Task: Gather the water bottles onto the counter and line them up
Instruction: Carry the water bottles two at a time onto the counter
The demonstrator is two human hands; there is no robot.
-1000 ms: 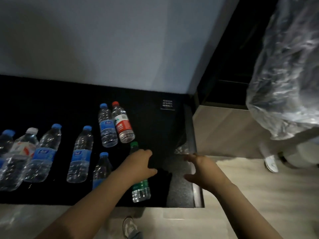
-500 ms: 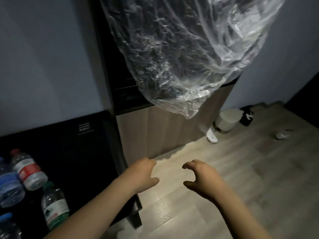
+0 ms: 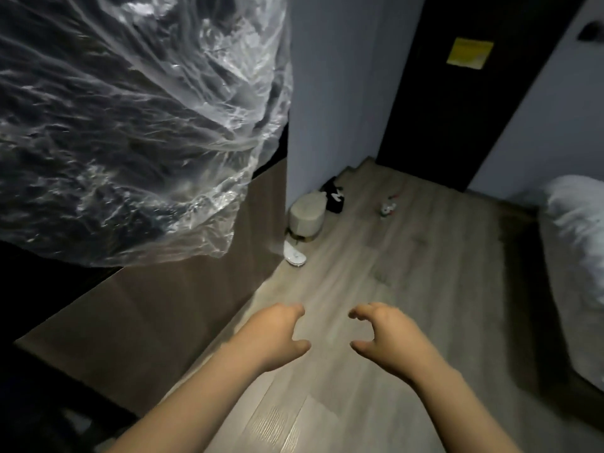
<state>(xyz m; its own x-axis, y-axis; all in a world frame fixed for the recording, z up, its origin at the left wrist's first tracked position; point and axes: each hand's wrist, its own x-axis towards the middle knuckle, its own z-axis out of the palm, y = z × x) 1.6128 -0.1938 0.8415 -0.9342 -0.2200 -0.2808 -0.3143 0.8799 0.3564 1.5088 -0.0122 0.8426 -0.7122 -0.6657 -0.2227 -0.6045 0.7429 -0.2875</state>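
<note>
Holding nothing: left hand (image 3: 277, 335) and right hand (image 3: 389, 335) loosely curled over wood floor (image 3: 425, 282), small blurry item (image 3: 388, 207) well ahead of them.

Nothing can be read. A yellow rectangular paper notice (image 3: 470, 54) is fixed on the dark door (image 3: 434, 119) at the far right; its print is too blurred to make out.
</note>
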